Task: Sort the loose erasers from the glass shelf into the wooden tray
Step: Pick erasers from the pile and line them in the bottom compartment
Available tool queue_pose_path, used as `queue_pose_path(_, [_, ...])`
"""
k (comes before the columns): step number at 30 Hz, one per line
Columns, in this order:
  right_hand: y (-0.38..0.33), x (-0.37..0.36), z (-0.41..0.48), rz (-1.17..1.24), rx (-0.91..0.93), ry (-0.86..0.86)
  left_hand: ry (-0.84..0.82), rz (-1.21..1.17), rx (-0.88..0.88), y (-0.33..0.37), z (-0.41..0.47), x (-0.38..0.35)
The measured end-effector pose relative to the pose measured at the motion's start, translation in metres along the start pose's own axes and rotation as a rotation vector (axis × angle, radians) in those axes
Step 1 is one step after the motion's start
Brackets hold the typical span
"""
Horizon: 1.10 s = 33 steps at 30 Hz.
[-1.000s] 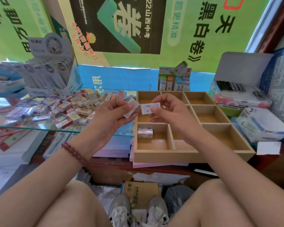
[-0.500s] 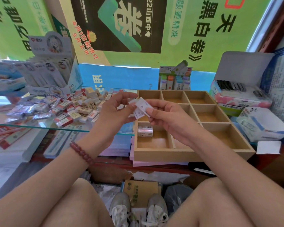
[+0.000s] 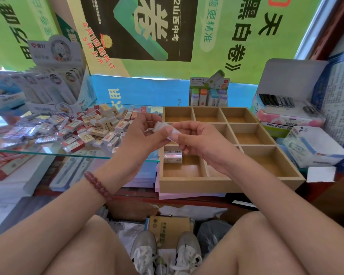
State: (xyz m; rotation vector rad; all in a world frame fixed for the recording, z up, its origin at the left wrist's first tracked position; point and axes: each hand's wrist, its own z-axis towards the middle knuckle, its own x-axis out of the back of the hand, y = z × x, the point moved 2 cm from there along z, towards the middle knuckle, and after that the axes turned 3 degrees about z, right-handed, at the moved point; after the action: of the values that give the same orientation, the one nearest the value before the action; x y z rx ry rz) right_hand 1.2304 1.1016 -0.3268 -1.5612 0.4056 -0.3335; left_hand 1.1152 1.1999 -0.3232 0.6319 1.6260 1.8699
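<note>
1. The left hand point(image 3: 141, 136) and right hand point(image 3: 202, 144) are meeting over the left edge of the wooden tray point(image 3: 226, 184), curled fingers of both pinching two touching white erasers point(image 3: 168, 130)
2. A wrapped eraser point(image 3: 172, 157) is lying in the near-left compartment, at six o'clock from the fingertips
3. The loose pile point(image 3: 99, 132) is sitting on the glass shelf point(image 3: 38, 151) at nine o'clock from the hands; bare compartments are showing from one to four o'clock

Compared with one second ago: left hand point(image 3: 139, 135) and right hand point(image 3: 203, 143) have closed together; the erasers point(image 3: 168, 130), previously held apart, now overlap, pinched between both hands' fingertips
</note>
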Motion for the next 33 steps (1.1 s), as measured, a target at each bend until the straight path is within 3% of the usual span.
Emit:
queue_pose_path(7, [-0.006,0.005,-0.001,-0.363,0.107,0.004,-0.015,0.091,-0.043,-0.003,0.002,0.004])
queue_pose_path(14, [-0.008,0.009,-0.003,-0.65,0.181,-0.05,-0.146,0.315,-0.024,-0.006,0.0,0.007])
queue_pose_path(20, [0.0,0.009,-0.007,-1.248,0.135,-0.083,-0.067,0.397,0.009,-0.006,0.003,0.013])
queue_pose_path(33, [0.018,-0.009,0.002,-1.407,0.224,-0.025,-0.017,0.437,0.104,-0.009,0.004,0.02])
